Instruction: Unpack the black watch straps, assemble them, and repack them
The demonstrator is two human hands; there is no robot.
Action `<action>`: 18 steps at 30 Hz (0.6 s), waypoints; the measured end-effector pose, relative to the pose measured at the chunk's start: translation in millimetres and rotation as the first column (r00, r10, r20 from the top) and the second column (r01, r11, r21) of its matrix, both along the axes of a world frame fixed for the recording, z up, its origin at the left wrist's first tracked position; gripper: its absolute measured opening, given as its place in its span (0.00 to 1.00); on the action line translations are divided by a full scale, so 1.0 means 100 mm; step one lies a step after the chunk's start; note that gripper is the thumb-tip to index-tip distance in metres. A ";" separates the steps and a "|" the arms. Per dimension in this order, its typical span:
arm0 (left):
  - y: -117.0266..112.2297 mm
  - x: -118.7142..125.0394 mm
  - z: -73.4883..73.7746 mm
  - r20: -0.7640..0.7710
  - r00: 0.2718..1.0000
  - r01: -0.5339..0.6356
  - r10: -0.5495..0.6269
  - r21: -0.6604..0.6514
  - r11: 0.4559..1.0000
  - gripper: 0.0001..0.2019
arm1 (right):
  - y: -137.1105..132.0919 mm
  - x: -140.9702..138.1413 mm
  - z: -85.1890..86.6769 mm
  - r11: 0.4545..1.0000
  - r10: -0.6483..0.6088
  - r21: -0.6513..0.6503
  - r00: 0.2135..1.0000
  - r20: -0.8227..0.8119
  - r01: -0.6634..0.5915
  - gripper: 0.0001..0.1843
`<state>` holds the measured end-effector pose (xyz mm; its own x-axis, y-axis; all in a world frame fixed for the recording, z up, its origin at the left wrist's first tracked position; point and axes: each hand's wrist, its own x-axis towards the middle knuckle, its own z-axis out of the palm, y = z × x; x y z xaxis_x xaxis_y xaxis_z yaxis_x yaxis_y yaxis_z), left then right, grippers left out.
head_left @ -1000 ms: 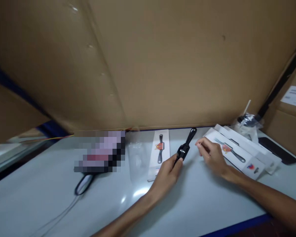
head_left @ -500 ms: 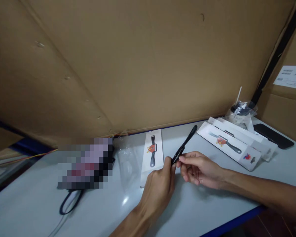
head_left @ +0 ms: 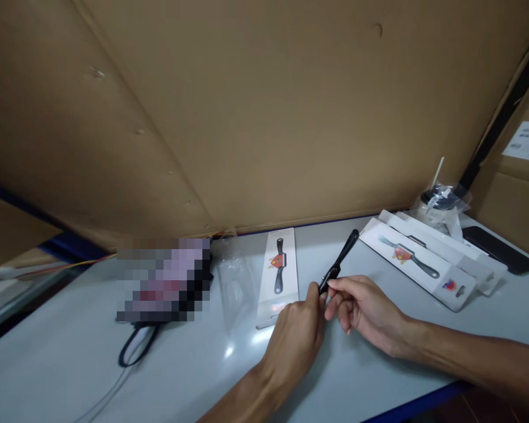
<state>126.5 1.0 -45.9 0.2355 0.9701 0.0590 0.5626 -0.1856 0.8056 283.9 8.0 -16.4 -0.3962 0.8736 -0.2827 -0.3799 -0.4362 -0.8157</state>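
Black tool (head_left: 339, 262) between both hands' fingers (head_left: 320, 292)

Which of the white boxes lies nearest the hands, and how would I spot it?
On the pale table, look just left of the left hand. The white box lies alone there, lengthwise, a black tool pictured on its lid; the other boxes are stacked far right.

I see my left hand (head_left: 296, 338) gripping the near end of a black tool (head_left: 339, 261), which points toward one o'clock above the table (head_left: 70, 364). My right hand (head_left: 364, 308) pinches its middle. A white box (head_left: 280, 276) lies at eleven o'clock.
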 end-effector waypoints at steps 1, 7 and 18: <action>0.00 0.00 0.01 -0.045 0.999 0.014 -0.014 -0.006 1.000 0.09 | 0.00 0.00 0.00 1.000 0.003 0.021 1.000 0.025 -0.004 0.17; 0.00 0.03 0.10 -0.139 0.990 0.026 -0.027 -0.014 1.000 0.10 | 0.08 0.10 0.00 0.848 -0.177 0.505 0.810 0.559 -0.163 0.13; 0.05 0.04 0.14 0.229 0.969 0.118 -0.092 -0.101 0.988 0.18 | 0.20 0.32 -0.18 0.117 -0.733 0.848 0.532 0.425 -0.516 0.16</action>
